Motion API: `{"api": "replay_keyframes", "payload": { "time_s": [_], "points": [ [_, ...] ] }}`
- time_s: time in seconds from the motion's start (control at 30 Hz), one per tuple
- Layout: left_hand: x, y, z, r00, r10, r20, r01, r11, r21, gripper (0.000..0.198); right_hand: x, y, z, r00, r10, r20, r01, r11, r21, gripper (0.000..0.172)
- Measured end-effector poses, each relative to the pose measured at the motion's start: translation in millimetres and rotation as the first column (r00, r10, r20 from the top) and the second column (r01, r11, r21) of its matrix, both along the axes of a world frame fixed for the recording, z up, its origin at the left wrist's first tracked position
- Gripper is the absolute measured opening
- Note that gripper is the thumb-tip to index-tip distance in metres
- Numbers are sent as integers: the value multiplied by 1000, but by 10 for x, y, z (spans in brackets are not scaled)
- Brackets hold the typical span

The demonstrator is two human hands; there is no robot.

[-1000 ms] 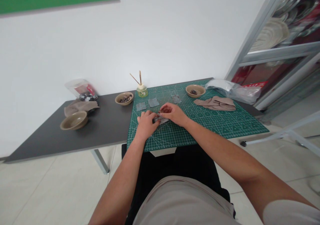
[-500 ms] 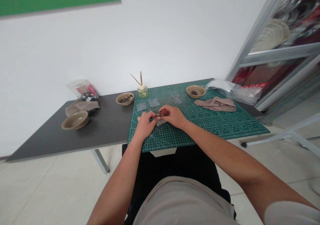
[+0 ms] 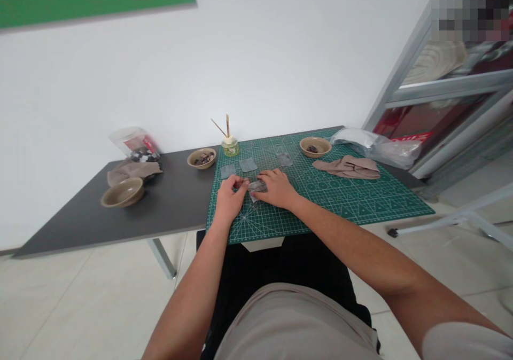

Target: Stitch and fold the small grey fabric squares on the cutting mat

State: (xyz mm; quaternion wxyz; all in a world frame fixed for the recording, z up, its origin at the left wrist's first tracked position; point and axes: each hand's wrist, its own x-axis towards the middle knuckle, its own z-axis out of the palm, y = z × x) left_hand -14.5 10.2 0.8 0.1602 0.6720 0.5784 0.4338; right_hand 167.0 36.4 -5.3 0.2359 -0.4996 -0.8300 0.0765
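Note:
A small grey, see-through pouch [image 3: 257, 187] lies between my two hands, low over the mat, with dark bits seeming to show through it. My left hand [image 3: 228, 198] pinches its left end between thumb and fingers. On the other side, my right hand [image 3: 279, 190] holds the right end, its thumb nearer my body and its fingers bent over the far edge. Just beyond my hands lie two flat grey pouches [image 3: 248, 164] and, further right, one pouch [image 3: 285, 159] with darker contents.
A green cutting mat [image 3: 340, 205] covers the table's right part. Bowls of dark pieces [image 3: 201, 158] [image 3: 315, 147] stand at the back, near a reed diffuser [image 3: 230, 145]. A brown cloth [image 3: 348, 166] and plastic bag [image 3: 374, 145] lie right; another bowl [image 3: 122, 193] stands left.
My hands have drawn slightly apart along the pouch, and more of its grey face shows between them. The right hand now lies flatter over its end. The view has shifted a little.

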Motion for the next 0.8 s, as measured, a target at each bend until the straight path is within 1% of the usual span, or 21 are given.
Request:
{"api": "replay_keyframes", "payload": {
  "time_s": [0.07, 0.13, 0.23, 0.3, 0.37, 0.47, 0.53, 0.6, 0.67, 0.8],
  "points": [
    [5, -6, 7, 1000, 5, -7, -5, 1000, -5, 17, -2, 4, -2, 1000, 8, -5, -8, 1000, -2, 49],
    [7, -12, 14, 1000, 6, -15, -6, 1000, -7, 17, 6, 19, -1, 999, 1, -43, -2, 1000, -8, 44],
    [3, -11, 14, 1000, 12, -15, -12, 1000, -14, 18, 34, 51, 11, 982, -5, -186, -2, 999, -40, 35],
    [0, -7, 10, 1000, 13, 2, -13, 1000, -18, 19, 62, 65, 26, 946, 14, -324, -49, 994, -101, 27],
    [2, -3, 9, 999, 19, 50, -18, 1000, -19, 19, 88, 70, 44, 894, 7, -447, -83, 985, -150, 18],
    [12, -3, 17, 988, 43, 146, -41, 999, -16, 16, 109, 65, 66, 830, -53, -555, -34, 989, -146, 15],
    [16, -1, 21, 982, 46, 183, -45, 999, -10, 15, 109, 58, 72, 826, -65, -559, -11, 991, -131, 15],
    [15, 3, 16, 980, 32, 197, -33, 999, 2, 14, 103, 54, 75, 853, -45, -519, -25, 991, -128, 14],
    [9, 11, 4, 981, 19, 194, -19, 1000, 1, 14, 99, 51, 77, 869, -26, -494, -42, 991, -126, 11],
    [2, 17, -11, 987, 7, 160, -1, 999, -40, 15, 102, 44, 95, 858, -34, -512, -3, 997, -72, 8]
  ]
}}
